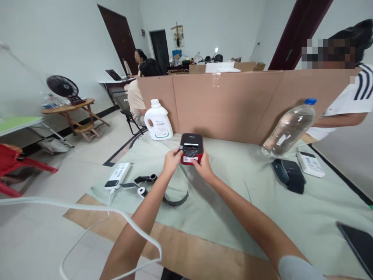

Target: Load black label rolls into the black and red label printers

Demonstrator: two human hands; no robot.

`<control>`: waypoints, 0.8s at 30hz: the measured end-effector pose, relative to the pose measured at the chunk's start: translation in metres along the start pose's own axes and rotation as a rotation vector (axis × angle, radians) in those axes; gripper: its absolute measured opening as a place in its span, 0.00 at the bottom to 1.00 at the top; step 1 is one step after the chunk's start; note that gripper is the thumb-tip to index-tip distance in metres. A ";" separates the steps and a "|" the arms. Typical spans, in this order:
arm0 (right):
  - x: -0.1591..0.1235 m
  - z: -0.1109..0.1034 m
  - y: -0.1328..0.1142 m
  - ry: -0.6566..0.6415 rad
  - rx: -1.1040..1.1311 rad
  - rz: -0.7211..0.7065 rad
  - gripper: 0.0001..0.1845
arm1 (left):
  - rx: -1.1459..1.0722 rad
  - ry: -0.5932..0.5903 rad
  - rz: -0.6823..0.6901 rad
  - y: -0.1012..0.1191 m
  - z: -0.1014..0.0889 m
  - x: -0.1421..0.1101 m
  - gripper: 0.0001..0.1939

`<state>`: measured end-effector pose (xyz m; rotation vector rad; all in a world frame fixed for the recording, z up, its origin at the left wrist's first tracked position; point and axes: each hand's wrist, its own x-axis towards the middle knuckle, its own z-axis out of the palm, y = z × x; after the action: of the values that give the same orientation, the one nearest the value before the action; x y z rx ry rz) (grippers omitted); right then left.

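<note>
A small red and black label printer [191,147] stands on the pale green cloth [233,194] near the cardboard wall. My left hand [172,160] grips its left front corner with the fingers closed. My right hand [203,166] pinches a small label or strip at the printer's front, fingers curled. Both forearms reach forward from the near edge.
A white detergent bottle [158,120] stands left of the printer, and a clear water bottle [290,128] leans at right. A power bank [118,175], a black strap [163,194], a black pouch [288,175] and a white box [310,163] lie around. Another person's arm [335,120] is at far right.
</note>
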<state>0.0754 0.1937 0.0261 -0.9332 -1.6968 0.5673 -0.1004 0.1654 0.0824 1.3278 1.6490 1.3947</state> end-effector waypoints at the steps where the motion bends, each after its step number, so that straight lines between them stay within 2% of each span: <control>1: -0.012 -0.021 0.002 0.029 -0.037 0.011 0.40 | -0.027 -0.050 0.012 0.005 0.016 -0.011 0.23; 4: -0.045 -0.072 0.005 0.092 -0.152 0.074 0.41 | -0.041 -0.183 0.033 0.018 0.055 -0.038 0.21; 7: -0.066 -0.095 0.007 0.110 -0.207 0.106 0.40 | 0.033 -0.269 0.027 0.025 0.074 -0.053 0.19; 10: -0.075 -0.099 0.009 0.099 -0.216 0.102 0.42 | 0.111 -0.295 0.021 0.031 0.076 -0.059 0.18; 15: -0.082 -0.097 0.010 0.068 -0.193 0.066 0.42 | 0.264 -0.324 0.011 0.044 0.068 -0.066 0.16; 20: -0.088 -0.096 0.014 0.077 -0.194 0.064 0.45 | 0.601 -0.285 -0.039 0.061 0.062 -0.063 0.15; 24: -0.089 -0.097 0.017 0.082 -0.193 0.078 0.46 | 0.816 -0.269 -0.087 0.087 0.059 -0.065 0.14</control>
<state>0.1833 0.1236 -0.0066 -1.1500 -1.6672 0.4152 -0.0004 0.1213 0.1394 1.7386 2.1333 0.4352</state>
